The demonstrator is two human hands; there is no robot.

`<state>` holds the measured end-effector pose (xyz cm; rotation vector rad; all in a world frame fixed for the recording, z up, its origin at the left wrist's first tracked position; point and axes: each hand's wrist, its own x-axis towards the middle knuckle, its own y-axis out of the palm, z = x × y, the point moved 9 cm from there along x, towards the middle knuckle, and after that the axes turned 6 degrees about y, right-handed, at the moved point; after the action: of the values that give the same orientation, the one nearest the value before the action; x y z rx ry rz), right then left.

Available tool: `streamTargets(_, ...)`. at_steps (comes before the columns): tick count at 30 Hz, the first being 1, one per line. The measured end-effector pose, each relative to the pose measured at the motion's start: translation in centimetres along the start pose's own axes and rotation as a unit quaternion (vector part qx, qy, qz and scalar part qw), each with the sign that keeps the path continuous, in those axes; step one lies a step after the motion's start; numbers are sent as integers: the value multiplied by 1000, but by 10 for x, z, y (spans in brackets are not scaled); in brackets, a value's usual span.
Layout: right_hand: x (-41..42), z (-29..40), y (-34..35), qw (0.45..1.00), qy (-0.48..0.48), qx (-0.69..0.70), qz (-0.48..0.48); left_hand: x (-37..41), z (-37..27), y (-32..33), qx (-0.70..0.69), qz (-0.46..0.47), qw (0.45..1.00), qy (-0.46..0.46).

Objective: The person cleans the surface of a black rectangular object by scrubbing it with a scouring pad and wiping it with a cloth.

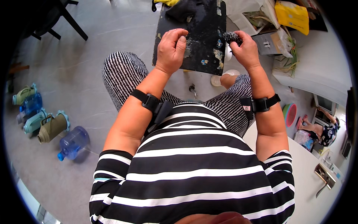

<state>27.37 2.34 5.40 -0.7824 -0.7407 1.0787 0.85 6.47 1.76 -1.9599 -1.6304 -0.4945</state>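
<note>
My right hand (247, 51) pinches a fuzzy black-and-grey bundle (232, 37), perhaps yarn or a scouring pad, by the right edge of a worn black tabletop (201, 53). Over the left part of that top is my left hand (171, 50), its fingers curled and the thumb close to the forefinger. Whether anything thin is inside it is hidden. A dark cloth (181, 11) lies at the far end, with something yellow (170, 2) beyond it. Peeling paint and stickers (205, 62) mark the top. Part of a white object (228, 53) shows below the right hand.
On the floor at left lie a blue water jug (73, 142) and several vacuum flasks (54, 127). A black chair (60, 19) stands upper left. Boxes (267, 43) and a yellow bag (292, 16) crowd the upper right. Another person (324, 130) is farther off at right, near stacked basins (291, 114).
</note>
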Motion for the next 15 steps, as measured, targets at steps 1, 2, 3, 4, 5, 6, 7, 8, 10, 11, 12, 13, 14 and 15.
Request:
streamTargets(1,-3,-5,0,999,33,15,22,0,-1,0,3,4,1000,4)
streamTargets(2,-7,1,-1,999,8,26,18,-1,0,1,5,9,1000,1)
streamTargets(3,-12,9,1,999,-17,37,15,-3,2,0,8,15,1000,-1)
streamTargets(4,-17,15,2,998,-42,49,12,-4,3,0,11,21,1000,-3)
streamTargets(5,-21,17,3,998,-58,24,11,-4,2,0,13,21,1000,-2)
streamTargets(6,-24,18,5,997,-73,0,10,-2,1,0,15,22,1000,-1)
streamTargets(7,-27,19,8,996,-88,-24,9,-1,-1,0,17,22,1000,0)
streamTargets(8,-34,25,13,988,-148,-40,0,-1,-2,-1,13,17,1000,0)
streamTargets(10,-38,35,25,986,-155,-58,29,-1,-3,-2,4,3,1000,2)
streamTargets(11,-37,38,30,982,-172,-73,29,-1,-4,-2,7,5,1000,2)
streamTargets(12,-30,35,29,980,-175,-92,12,0,-5,-2,7,8,1000,3)
streamTargets(13,-17,31,30,978,-177,-111,-4,0,-5,-1,8,13,1000,4)
streamTargets(14,-5,26,32,975,-179,-130,-21,0,-6,0,8,16,1000,5)
streamTargets(15,9,18,33,979,-152,-131,-29,0,-5,1,9,19,1000,5)
